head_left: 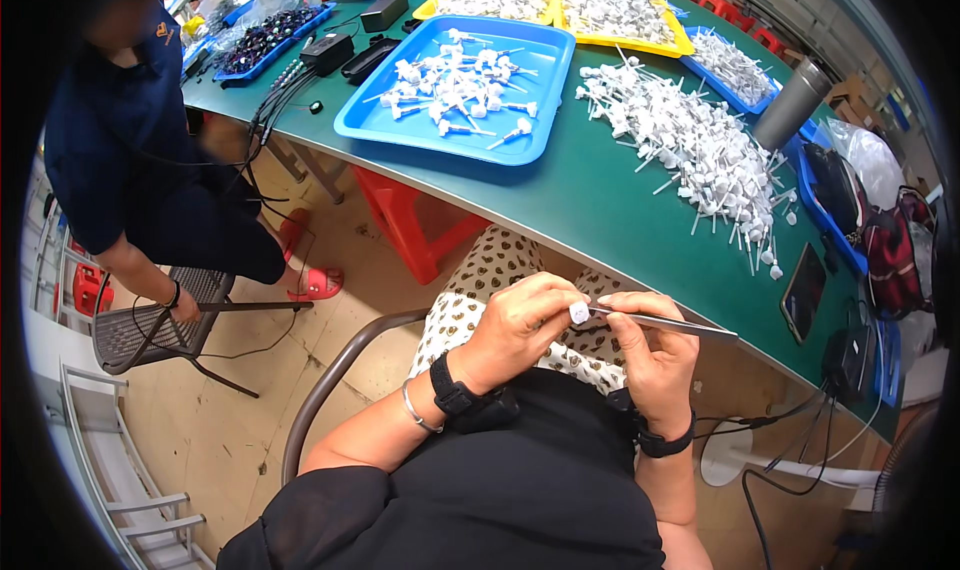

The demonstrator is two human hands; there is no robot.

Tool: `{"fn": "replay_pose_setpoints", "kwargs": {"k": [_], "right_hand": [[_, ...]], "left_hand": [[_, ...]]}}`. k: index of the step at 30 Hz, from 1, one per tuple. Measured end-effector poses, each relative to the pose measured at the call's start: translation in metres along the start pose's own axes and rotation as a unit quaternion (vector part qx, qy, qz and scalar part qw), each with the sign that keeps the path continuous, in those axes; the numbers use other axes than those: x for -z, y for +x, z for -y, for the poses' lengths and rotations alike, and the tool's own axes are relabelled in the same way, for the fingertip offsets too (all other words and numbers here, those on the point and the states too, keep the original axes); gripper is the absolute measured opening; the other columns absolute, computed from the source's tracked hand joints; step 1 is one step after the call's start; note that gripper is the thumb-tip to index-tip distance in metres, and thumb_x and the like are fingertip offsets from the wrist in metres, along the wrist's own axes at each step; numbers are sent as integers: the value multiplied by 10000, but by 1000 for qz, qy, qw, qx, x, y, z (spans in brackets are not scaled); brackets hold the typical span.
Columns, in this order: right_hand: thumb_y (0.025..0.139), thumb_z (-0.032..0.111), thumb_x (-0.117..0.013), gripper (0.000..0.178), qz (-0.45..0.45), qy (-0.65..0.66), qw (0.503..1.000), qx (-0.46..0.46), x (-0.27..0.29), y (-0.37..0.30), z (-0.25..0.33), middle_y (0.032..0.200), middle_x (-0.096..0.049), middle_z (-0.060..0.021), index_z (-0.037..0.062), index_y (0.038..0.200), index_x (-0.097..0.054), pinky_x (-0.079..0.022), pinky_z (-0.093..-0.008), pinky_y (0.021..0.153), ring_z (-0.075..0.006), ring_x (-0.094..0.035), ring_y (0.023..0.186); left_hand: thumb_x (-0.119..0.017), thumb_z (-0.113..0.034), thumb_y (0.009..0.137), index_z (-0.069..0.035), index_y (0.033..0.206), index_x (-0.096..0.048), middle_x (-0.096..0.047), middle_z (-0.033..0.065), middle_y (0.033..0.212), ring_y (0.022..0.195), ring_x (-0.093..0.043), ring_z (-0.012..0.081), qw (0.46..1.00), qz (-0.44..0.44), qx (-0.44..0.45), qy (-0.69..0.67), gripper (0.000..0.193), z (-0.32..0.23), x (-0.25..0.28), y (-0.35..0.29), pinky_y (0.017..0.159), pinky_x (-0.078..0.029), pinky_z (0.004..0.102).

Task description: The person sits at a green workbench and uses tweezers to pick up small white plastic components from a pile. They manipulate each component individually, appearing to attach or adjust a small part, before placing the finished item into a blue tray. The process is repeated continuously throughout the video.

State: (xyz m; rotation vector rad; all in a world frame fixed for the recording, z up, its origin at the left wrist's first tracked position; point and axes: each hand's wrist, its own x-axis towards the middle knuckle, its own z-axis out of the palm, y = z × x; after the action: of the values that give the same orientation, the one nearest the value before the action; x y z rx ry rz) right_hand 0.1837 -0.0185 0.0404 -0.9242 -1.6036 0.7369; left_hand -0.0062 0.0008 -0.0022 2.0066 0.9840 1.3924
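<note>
Both forearms rise from the lower edge, elbows bent, and the two hands meet in front of the lap, just off the near edge of the bench point(500, 192). The left hand point(527, 322) slants inward, knuckles up, its fingers closed in a pinch on a small white piece point(579, 313) with a blunt, rounded head. The right hand point(662, 358) stands more upright, thumb against bent fingers, gripping a slim, flat, dull-grey metal tool point(690, 327) that points out to the right; its inner end lies right beside the piece, though whether they touch cannot be told. A black watch point(452, 385) and a smooth silvery bangle point(421, 413) circle the left wrist, a black band point(668, 442) the right. The bench top is smooth, matt green. On it, a shallow blue plastic tray point(543, 58) with rounded corners carries loosely scattered white, thin-stemmed parts point(465, 88), and to its right a dense heap point(680, 135) of similar ones lies in a bristling tangle, close to a brushed-grey cylinder point(793, 105). The trousers point(490, 262) are pale cloth with a dark repeating print.
</note>
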Motion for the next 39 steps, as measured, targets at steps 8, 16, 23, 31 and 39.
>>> {"fn": "replay_pose_setpoints", "kwargs": {"k": [8,16,23,31,39], "right_hand": [[911,-21,-737,130,-15,2,1000,-26,4,0,2,1014,-745,-119,-16,1038,-708,-558,-308,826,-199,-709,919],[919,-34,-727,135,-34,19,998,-49,11,1,5,1036,-734,-104,-24,1051,-703,-552,-288,834,-175,-699,940],[977,-15,-681,157,-91,82,991,-63,35,5,7,1067,-723,-102,-43,1127,-648,-544,-247,830,-124,-679,923],[1001,9,-656,148,-135,94,985,-46,52,11,8,1065,-723,-108,-33,1139,-626,-570,-285,886,-143,-692,967],[1021,4,-598,137,-138,44,989,-42,58,9,4,1108,-698,-130,-45,1145,-631,-578,-313,906,-169,-695,965]], "left_hand": [[-757,18,852,-44,1059,-731,-714,106,1016,886,-703,267,998,-11,-47,50,218,-4,4,4,762,-580,352],[-756,40,849,-31,1046,-730,-709,111,1009,875,-703,261,997,-23,-45,50,211,-7,15,14,762,-575,352],[-698,59,896,5,962,-711,-733,84,963,938,-700,204,968,-109,-157,159,86,4,72,88,846,-555,327],[-747,-107,879,-15,1304,-634,-690,192,1231,1181,-646,361,909,-124,-123,379,449,62,94,160,1049,-493,420],[-629,-116,825,-73,1006,-741,-748,205,963,943,-731,378,917,165,-26,362,218,19,-37,214,824,-587,472]]}}
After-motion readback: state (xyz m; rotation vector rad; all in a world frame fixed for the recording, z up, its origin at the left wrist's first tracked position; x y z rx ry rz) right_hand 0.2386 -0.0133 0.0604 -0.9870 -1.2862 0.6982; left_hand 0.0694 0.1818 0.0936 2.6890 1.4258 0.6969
